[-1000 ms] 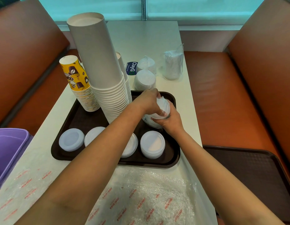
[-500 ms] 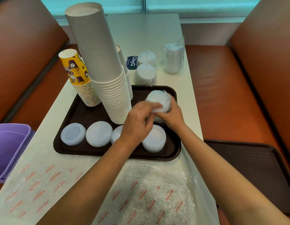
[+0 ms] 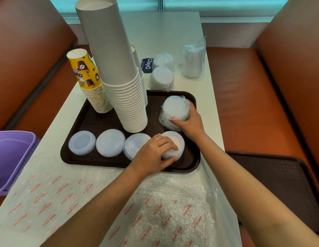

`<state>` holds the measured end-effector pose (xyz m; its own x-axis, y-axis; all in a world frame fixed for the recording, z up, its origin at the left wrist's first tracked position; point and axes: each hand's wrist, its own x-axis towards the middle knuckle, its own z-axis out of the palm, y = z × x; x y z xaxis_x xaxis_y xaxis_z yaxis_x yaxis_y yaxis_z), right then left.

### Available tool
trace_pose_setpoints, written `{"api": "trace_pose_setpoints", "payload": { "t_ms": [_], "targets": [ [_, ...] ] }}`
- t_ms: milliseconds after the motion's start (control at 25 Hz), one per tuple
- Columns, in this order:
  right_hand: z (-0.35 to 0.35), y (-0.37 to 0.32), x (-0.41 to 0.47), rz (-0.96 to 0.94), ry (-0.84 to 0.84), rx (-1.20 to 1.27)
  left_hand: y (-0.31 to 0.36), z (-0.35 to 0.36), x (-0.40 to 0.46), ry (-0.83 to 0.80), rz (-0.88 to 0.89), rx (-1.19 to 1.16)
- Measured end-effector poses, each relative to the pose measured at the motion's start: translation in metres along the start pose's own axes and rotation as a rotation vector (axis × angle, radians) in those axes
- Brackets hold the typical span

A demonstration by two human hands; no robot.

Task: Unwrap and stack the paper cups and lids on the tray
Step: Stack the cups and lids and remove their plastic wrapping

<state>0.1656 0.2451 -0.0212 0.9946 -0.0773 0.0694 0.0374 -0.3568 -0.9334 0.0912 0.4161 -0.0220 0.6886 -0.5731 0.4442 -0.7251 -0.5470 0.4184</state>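
At the tray's (image 3: 194,158) near right corner, the left hand (image 3: 153,154) clamps the unwrapped lid stack (image 3: 173,144); just behind, the right hand (image 3: 190,121) grips the wrapped lid bundle (image 3: 174,109), upright and nearer that hand.

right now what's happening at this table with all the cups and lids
A person is sorting lids onto a brown tray. The right hand grips a plastic-wrapped lid bundle over the tray, while the left hand rests on the rightmost of four unwrapped lid stacks. Tall white cups and yellow printed cups already stand stacked on the tray. More wrapped packs wait behind it.
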Motion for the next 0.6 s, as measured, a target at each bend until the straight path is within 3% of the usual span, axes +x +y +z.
{"api": "trace_pose_setpoints", "payload": {
  "t_ms": [120, 240, 320, 400, 520, 600],
  "targets": [
    [0.000, -0.001, -0.001, 0.009, -0.002, 0.004, 0.004, 0.000, -0.001, 0.096, -0.001, 0.026],
    [0.000, -0.001, -0.002, 0.014, -0.002, 0.026, 0.019, -0.014, 0.033, 0.300, 0.013, -0.027],
    [0.000, 0.000, -0.002, 0.029, -0.008, 0.040, 0.023, -0.028, 0.076, 0.347, -0.112, -0.044],
    [-0.001, 0.002, -0.001, 0.038, -0.027, 0.021, 0.015, -0.041, 0.116, 0.242, -0.337, -0.016],
    [-0.002, 0.003, -0.002, 0.053, -0.067, -0.019, -0.006, -0.040, 0.144, -0.083, -0.630, 0.134],
    [-0.002, -0.001, -0.001, 0.083, -0.094, -0.067, -0.012, -0.033, 0.145, -0.250, -0.742, 0.054]
  ]
}}
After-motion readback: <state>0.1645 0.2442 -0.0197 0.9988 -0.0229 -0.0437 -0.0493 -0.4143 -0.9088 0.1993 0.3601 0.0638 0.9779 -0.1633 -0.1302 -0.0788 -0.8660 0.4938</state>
